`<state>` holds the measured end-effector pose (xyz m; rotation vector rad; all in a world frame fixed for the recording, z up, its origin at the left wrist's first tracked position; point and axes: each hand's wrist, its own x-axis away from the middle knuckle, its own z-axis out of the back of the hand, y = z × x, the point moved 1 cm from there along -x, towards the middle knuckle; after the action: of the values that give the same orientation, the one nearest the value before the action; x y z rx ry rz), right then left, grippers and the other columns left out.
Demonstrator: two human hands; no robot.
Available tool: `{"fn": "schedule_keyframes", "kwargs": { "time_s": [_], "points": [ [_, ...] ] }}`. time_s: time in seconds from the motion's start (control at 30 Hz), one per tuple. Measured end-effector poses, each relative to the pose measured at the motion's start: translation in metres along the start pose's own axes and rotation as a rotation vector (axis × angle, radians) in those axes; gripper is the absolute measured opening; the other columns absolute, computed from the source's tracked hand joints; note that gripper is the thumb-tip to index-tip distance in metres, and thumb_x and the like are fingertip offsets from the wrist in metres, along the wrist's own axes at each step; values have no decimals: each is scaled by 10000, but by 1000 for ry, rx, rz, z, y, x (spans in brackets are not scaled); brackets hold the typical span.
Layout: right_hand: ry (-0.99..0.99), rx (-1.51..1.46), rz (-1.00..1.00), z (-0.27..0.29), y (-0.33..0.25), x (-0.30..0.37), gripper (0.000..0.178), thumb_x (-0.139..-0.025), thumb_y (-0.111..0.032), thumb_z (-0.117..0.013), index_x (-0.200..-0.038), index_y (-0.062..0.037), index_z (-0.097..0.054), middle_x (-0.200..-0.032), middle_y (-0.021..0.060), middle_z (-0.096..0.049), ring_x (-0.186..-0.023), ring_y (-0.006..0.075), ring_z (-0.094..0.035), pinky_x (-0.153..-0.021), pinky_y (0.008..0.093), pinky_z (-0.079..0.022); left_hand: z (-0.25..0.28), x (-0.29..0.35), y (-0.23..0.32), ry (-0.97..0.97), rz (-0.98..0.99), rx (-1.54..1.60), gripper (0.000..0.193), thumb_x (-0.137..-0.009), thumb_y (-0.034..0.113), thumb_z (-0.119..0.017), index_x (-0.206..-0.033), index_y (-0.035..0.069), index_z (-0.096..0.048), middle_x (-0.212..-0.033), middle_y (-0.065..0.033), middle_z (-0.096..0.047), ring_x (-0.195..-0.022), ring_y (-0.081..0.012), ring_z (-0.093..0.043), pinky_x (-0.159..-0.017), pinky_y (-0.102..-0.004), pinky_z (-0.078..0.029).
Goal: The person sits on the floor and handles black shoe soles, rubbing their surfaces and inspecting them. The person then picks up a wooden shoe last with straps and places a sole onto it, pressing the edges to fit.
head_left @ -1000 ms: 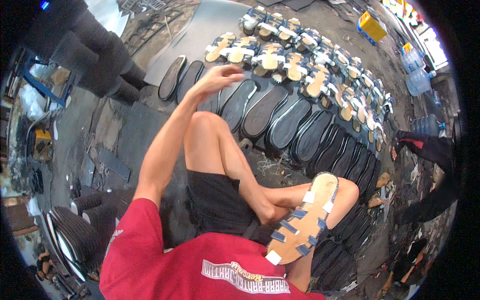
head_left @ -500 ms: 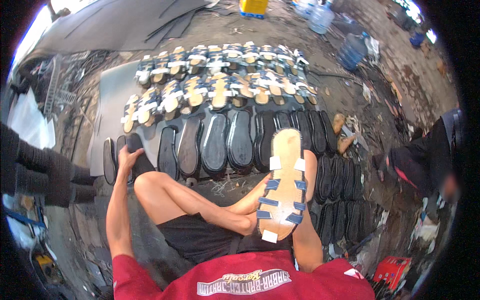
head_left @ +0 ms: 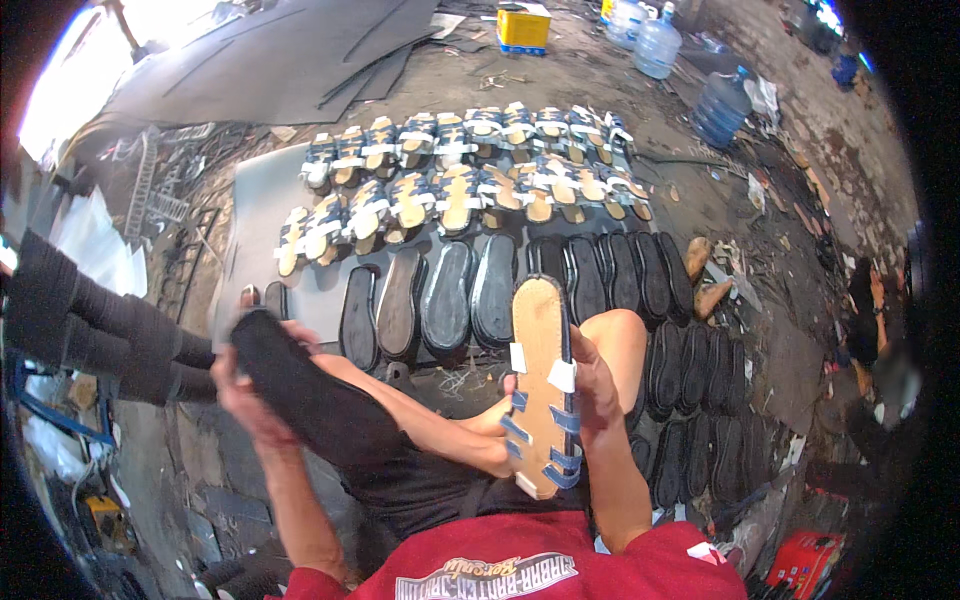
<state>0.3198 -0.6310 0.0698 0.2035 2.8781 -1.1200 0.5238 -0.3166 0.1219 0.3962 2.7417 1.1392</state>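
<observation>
My left hand (head_left: 262,392) is closed around a black shoe sole (head_left: 310,395), lifted and tilted over my left knee; it is a little blurred. In front of my lap, my right hand (head_left: 597,385) grips a tan sandal upper (head_left: 541,385) by its right edge, toe end pointing away. Blue strap ends and white tabs are folded over the sandal's tan face. Ahead of my crossed legs lies a row of black soles (head_left: 447,290). Behind them stand two rows of sandal uppers (head_left: 410,202) with blue straps and white tabs.
More black soles (head_left: 693,370) lie by my right knee. At the left stand stacked dark rolls (head_left: 90,330). Large dark sheets (head_left: 270,60) cover the ground behind. Beyond are a yellow box (head_left: 523,28) and blue water jugs (head_left: 722,108). A red crate (head_left: 805,562) sits at the lower right.
My left hand has lifted a black sole from the left end of the row and brought it toward my lap. The sandal upper has turned and come slightly lower, showing my right hand's fingers.
</observation>
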Motion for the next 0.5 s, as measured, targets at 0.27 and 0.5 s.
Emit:
{"fn": "schedule_keyframes", "kwargs": {
  "time_s": [0.27,0.5],
  "points": [
    [158,1282,78,-110,-21,31,567,-935,-145,-826,-1481,-57,-699,-844,89,-633,-787,190,-663,-760,326,-550,-46,57,-114,-220,304,613,755,-1053,626,-638,-1696,372,-335,-1282,-219,-562,-1047,-331,-618,-930,-486,-568],
    [79,1398,133,-143,12,41,643,-883,-84,-846,-1507,-103,-692,-835,84,-624,-708,195,-615,-640,346,-555,-51,87,-122,-351,314,495,932,-1051,556,-673,-1739,166,-180,-1498,-267,-548,-1369,-395,-611,-1129,-523,-551]
  ]
}}
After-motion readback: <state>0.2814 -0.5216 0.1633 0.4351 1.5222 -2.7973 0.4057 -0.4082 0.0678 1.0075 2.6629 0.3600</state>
